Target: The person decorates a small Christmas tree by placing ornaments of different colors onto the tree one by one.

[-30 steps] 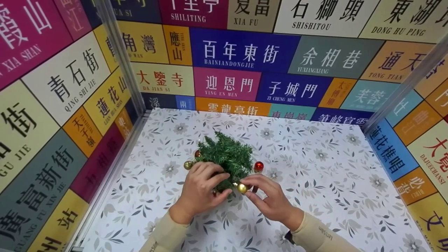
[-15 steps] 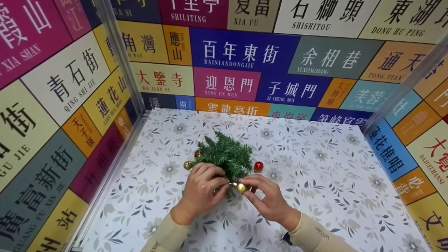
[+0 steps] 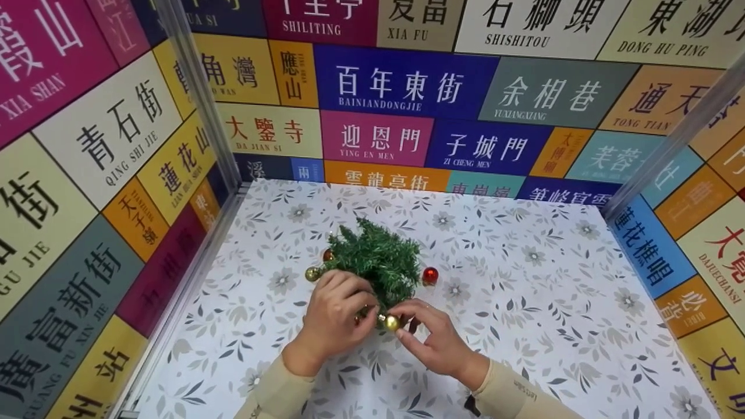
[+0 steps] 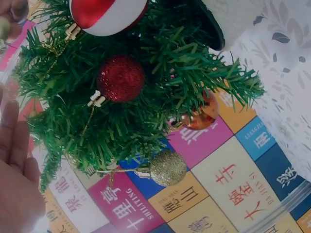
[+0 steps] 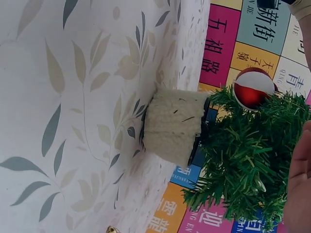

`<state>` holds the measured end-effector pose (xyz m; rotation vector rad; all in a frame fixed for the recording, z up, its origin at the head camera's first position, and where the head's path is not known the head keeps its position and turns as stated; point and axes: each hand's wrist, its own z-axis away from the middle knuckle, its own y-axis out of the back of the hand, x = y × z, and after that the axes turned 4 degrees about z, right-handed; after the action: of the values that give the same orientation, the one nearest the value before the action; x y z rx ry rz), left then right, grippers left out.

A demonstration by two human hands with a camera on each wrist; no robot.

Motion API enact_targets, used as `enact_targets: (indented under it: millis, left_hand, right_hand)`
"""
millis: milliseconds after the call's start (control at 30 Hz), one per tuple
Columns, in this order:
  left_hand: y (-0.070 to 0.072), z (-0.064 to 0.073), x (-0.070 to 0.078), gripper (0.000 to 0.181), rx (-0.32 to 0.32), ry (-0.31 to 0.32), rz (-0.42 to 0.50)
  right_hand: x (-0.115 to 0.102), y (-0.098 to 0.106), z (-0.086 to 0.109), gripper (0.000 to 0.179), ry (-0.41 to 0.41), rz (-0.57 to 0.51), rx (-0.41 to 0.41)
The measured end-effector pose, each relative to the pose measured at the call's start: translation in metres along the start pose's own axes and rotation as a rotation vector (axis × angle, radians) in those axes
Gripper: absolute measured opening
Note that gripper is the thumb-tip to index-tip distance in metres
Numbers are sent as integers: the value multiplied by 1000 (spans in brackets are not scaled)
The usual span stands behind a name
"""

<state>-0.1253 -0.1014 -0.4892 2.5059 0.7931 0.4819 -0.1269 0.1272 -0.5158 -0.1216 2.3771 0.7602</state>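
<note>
My right hand (image 3: 436,337) pinches a shiny gold bauble (image 3: 392,322) between thumb and fingertips, close to the near side of a small green Christmas tree (image 3: 378,250). At the bauble's cap, the thumb and forefinger of my left hand (image 3: 337,317) come together on its string; the string itself is mostly hidden. In the left wrist view, a red-and-white bauble (image 4: 109,17), a red glitter bauble (image 4: 120,77), a gold glitter bauble (image 4: 168,168) and a shiny orange-red bauble (image 4: 201,114) hang among the branches. The tree's base (image 5: 172,126) is wrapped in cream fleece.
A shiny red bauble (image 3: 430,275) lies on the table right of the tree. The table (image 3: 547,302) has a white cover with grey flowers and leaves. Behind and beside it stand walls (image 3: 401,81) of coloured street-name panels, with clear corner strips.
My right hand has brought the gold bauble slightly left and toward me. My left thumb and forefinger, apart a second ago, have closed together at the bauble's cap. The tree stays put.
</note>
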Motion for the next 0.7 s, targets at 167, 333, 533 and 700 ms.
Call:
enact_targets:
  millis: [167, 333, 533, 700]
  left_hand:
    - [-1, -1, 3, 5, -14, 7, 9]
    - [0, -3, 6, 8, -24, 7, 13]
    - [-2, -4, 7, 9, -16, 10, 17]
    - [-4, -4, 7, 8, -32, 21, 21]
  right_hand:
    - [-9, 1, -4, 39, -19, -10, 1]
    - [-10, 1, -7, 37, -12, 1, 29]
    - [-14, 0, -17, 36, -2, 77, 98]
    - [-13, -2, -21, 33, -7, 78, 116]
